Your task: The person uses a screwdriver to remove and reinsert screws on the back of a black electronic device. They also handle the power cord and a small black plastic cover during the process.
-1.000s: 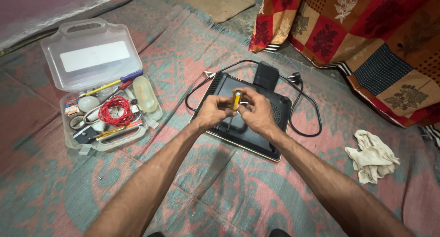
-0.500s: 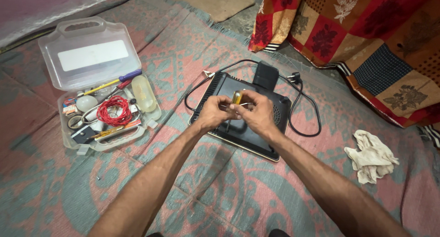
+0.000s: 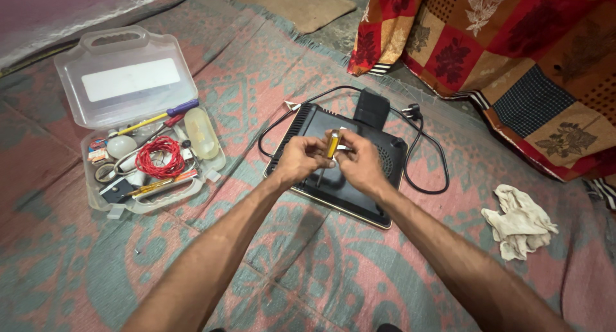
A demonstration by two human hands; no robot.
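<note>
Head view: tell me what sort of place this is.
Probably a home floor used for repair work. A woven mat covers the ground, a patchwork quilt lies nearby, and an open tool case sits beside a black appliance that both hands work over with a screwdriver.

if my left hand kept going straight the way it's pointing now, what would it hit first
The left hand points right, toward the yellow-handled screwdriver its fingers already seem to grip. Right behind that is the right hand, so it would meet those almost at once, above the black appliance.
</note>
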